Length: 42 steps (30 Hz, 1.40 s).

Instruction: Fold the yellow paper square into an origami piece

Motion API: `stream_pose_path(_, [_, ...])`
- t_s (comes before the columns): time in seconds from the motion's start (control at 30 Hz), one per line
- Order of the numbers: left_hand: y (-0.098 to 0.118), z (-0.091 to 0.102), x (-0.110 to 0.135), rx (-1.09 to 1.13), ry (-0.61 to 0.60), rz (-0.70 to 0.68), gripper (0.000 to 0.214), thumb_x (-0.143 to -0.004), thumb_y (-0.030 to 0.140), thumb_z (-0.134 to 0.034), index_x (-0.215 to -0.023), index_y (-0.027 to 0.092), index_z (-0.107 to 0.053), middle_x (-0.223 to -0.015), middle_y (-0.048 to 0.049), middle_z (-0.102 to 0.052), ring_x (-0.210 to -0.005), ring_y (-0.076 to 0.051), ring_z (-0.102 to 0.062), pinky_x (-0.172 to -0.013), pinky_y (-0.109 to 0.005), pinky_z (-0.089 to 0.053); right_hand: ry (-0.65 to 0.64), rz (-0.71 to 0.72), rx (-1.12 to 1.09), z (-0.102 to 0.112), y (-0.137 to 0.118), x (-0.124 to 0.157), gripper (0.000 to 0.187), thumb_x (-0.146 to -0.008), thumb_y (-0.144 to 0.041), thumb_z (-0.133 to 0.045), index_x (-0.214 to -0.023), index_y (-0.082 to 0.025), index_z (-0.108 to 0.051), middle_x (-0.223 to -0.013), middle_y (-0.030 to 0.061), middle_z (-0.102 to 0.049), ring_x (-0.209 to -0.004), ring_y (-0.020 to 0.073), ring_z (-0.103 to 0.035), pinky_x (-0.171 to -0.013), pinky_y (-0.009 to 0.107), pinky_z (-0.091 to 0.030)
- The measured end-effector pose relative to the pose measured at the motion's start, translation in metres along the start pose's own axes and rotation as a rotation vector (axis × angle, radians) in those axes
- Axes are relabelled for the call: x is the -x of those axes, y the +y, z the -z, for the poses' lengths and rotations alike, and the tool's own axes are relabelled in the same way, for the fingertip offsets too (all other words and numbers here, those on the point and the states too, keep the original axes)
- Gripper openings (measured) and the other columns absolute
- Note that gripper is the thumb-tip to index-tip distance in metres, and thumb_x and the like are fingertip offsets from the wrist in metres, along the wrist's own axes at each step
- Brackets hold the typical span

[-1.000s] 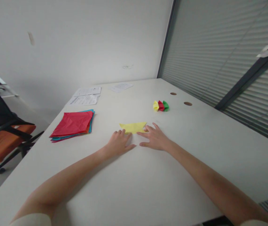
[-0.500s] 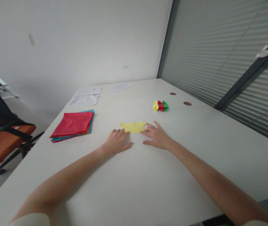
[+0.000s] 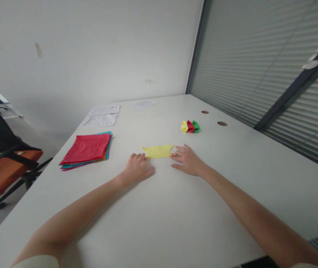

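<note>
A folded strip of yellow paper (image 3: 159,151) lies flat on the white table between my hands, its upper left corner ending in a point. My left hand (image 3: 136,168) rests at the strip's left end, fingertips on its lower edge and thumb apart on the table. At the other end, my right hand (image 3: 188,161) has its fingers spread, with a fingertip touching the lower right corner. Neither hand is closed around the paper.
Left of my hands is a stack of coloured paper sheets (image 3: 89,149), red on top. Three pleated paper pieces (image 3: 190,127), yellow, red and green, sit farther back on the right. Printed sheets (image 3: 100,120) lie at the back left. An office chair (image 3: 5,163) stands beyond the left edge.
My right hand has shifted slightly to the right along the paper's end. My left hand has slid a little left, uncovering more of the lower edge. The strip has hardly moved.
</note>
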<state>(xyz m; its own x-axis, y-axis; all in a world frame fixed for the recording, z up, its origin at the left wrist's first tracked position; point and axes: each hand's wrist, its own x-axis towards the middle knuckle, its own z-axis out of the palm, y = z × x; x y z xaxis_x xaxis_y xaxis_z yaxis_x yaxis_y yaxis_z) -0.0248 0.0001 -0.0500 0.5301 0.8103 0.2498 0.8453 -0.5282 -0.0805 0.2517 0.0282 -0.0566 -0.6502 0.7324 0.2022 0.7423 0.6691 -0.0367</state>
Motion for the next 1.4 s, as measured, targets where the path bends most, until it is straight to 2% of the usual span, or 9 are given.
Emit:
stream_pose_path(0.17, [-0.002, 0.0, 0.0, -0.041, -0.027, -0.001, 0.043, -0.089, 0.049, -0.044, -0.092, 0.013, -0.068, -0.09, -0.0152, -0.065, -0.083, -0.027, -0.062, -0.081, -0.043, -0.043, 0.016, -0.017, -0.006, 0.002, 0.006, 0.003, 0.041, -0.094, -0.051, -0.044, -0.116, -0.026, -0.069, -0.122, 0.0046, -0.067, -0.132, 0.0315, -0.041, -0.112, 0.057, -0.021])
stream_pose_path(0.4, [0.002, 0.005, 0.001, -0.014, -0.032, -0.006, 0.054, -0.089, 0.06, -0.041, -0.108, 0.014, -0.062, -0.095, -0.015, -0.063, -0.085, -0.027, -0.061, -0.081, -0.042, -0.043, 0.015, 0.004, 0.004, 0.003, 0.002, 0.003, 0.053, -0.092, -0.059, -0.04, -0.128, -0.025, -0.061, -0.125, 0.0066, -0.065, -0.135, 0.0297, -0.039, -0.113, 0.057, -0.017])
stream_pose_path(0.5, [0.004, 0.006, 0.001, -0.028, -0.045, 0.014, 0.056, -0.089, 0.06, -0.04, -0.11, 0.013, -0.061, -0.1, -0.0171, -0.062, -0.09, -0.029, -0.06, -0.08, -0.042, -0.043, 0.004, -0.014, 0.019, 0.003, 0.004, 0.003, 0.05, -0.093, -0.058, -0.041, -0.122, -0.025, -0.065, -0.123, 0.0062, -0.066, -0.134, 0.0314, -0.039, -0.113, 0.057, -0.018])
stream_pose_path(0.73, [0.008, 0.009, 0.002, -0.066, -0.063, 0.039, 0.057, -0.089, 0.061, -0.039, -0.1, 0.012, -0.066, -0.096, -0.0176, -0.063, -0.089, -0.03, -0.059, -0.08, -0.043, -0.042, 0.029, -0.028, 0.012, 0.003, 0.013, 0.005, 0.043, -0.095, -0.052, -0.042, -0.111, -0.025, -0.071, -0.117, 0.0061, -0.069, -0.132, 0.0305, -0.042, -0.111, 0.056, -0.022])
stream_pose_path(0.83, [0.01, 0.008, 0.002, -0.098, -0.047, 0.041, 0.057, -0.089, 0.061, -0.039, -0.096, 0.011, -0.067, -0.094, -0.0178, -0.064, -0.088, -0.03, -0.059, -0.081, -0.044, -0.042, 0.035, -0.03, 0.004, 0.004, 0.012, 0.005, 0.044, -0.095, -0.053, -0.039, -0.114, -0.026, -0.069, -0.116, 0.0066, -0.069, -0.132, 0.0289, -0.043, -0.111, 0.055, -0.022])
stream_pose_path(0.93, [0.01, 0.006, 0.002, -0.116, -0.024, 0.04, 0.057, -0.089, 0.06, -0.039, -0.096, 0.01, -0.066, -0.094, -0.018, -0.065, -0.089, -0.031, -0.06, -0.083, -0.045, -0.041, 0.026, -0.024, 0.023, 0.004, 0.008, 0.005, 0.053, -0.094, -0.059, -0.037, -0.126, -0.025, -0.062, -0.116, 0.0084, -0.069, -0.131, 0.0289, -0.044, -0.112, 0.055, -0.02])
stream_pose_path(1.07, [0.01, 0.005, 0.003, -0.097, 0.01, 0.024, 0.058, -0.088, 0.061, -0.041, -0.107, 0.011, -0.064, -0.096, -0.0175, -0.065, -0.09, -0.031, -0.06, -0.09, -0.048, -0.037, -0.01, -0.013, 0.096, -0.001, 0.001, 0.003, 0.064, -0.089, -0.069, -0.035, -0.137, -0.029, -0.052, -0.12, 0.0114, -0.065, -0.128, 0.0312, -0.045, -0.111, 0.058, -0.017])
stream_pose_path(1.27, [0.009, 0.004, 0.002, -0.078, -0.008, 0.02, 0.061, -0.089, 0.061, -0.039, -0.111, 0.01, -0.062, -0.097, -0.0182, -0.065, -0.09, -0.031, -0.061, -0.092, -0.048, -0.036, -0.024, -0.039, 0.073, -0.006, 0.004, 0.002, 0.06, -0.089, -0.068, -0.036, -0.133, -0.033, -0.056, -0.121, 0.0114, -0.062, -0.127, 0.0314, -0.043, -0.11, 0.059, -0.019])
stream_pose_path(1.4, [0.008, 0.003, 0.002, -0.066, -0.006, 0.022, 0.062, -0.089, 0.06, -0.041, -0.13, 0.015, -0.053, -0.102, -0.0166, -0.064, -0.091, -0.031, -0.06, -0.091, -0.048, -0.036, -0.014, -0.042, 0.03, -0.006, 0.004, 0.001, 0.058, -0.089, -0.066, -0.039, -0.133, -0.032, -0.056, -0.121, 0.0123, -0.062, -0.125, 0.0306, -0.044, -0.11, 0.058, -0.02])
